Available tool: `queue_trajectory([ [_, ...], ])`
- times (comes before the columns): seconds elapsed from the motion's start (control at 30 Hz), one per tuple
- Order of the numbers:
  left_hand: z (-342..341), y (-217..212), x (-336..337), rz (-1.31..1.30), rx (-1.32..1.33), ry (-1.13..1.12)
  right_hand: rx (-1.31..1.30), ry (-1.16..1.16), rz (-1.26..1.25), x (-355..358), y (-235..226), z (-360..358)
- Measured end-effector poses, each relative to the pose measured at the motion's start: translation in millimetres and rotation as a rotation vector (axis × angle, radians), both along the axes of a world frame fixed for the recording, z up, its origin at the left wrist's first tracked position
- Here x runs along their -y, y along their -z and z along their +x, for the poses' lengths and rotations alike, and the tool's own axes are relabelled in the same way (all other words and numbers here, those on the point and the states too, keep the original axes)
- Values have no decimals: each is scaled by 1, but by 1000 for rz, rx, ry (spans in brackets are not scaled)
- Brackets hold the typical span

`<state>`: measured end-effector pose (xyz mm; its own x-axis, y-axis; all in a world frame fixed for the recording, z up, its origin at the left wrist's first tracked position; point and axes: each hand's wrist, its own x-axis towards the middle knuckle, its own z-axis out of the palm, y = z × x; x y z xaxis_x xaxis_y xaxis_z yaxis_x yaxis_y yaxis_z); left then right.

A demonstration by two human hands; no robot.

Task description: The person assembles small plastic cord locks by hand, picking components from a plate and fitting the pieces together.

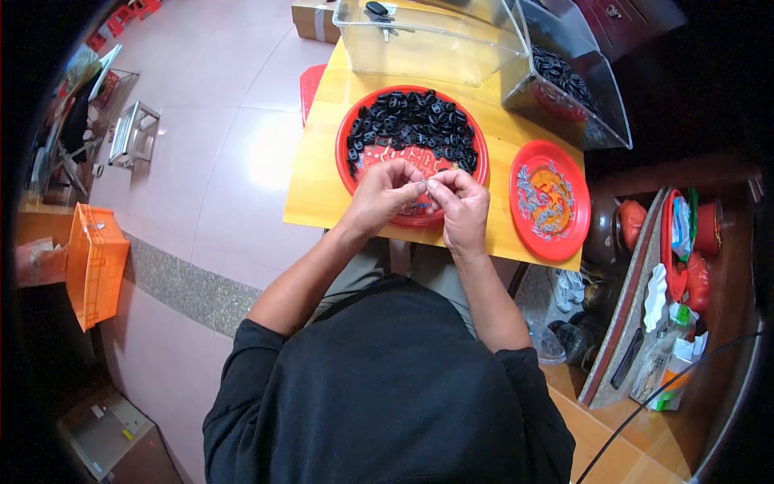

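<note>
Glossy wooden table, round red tray

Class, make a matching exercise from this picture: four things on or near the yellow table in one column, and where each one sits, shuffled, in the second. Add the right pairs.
1. large red plate
2. small red plate
3. orange crate
4. clear box

a. on the floor, far left
b. table's far edge
c. under both hands
d. table's right edge

Pairs: 1-c, 2-d, 3-a, 4-b
</note>
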<state>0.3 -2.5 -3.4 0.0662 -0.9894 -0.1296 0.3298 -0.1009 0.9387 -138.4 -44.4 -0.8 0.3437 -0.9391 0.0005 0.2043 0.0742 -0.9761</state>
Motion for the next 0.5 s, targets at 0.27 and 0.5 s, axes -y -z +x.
queue_trajectory([
  [0.27, 6, 1, -2, -29, -145, -3, -62, -88, -38, 0, -9, 0],
  [0.5, 4, 4, -2, 4, -87, -72, -291, -67, -518, 1, -8, 1],
])
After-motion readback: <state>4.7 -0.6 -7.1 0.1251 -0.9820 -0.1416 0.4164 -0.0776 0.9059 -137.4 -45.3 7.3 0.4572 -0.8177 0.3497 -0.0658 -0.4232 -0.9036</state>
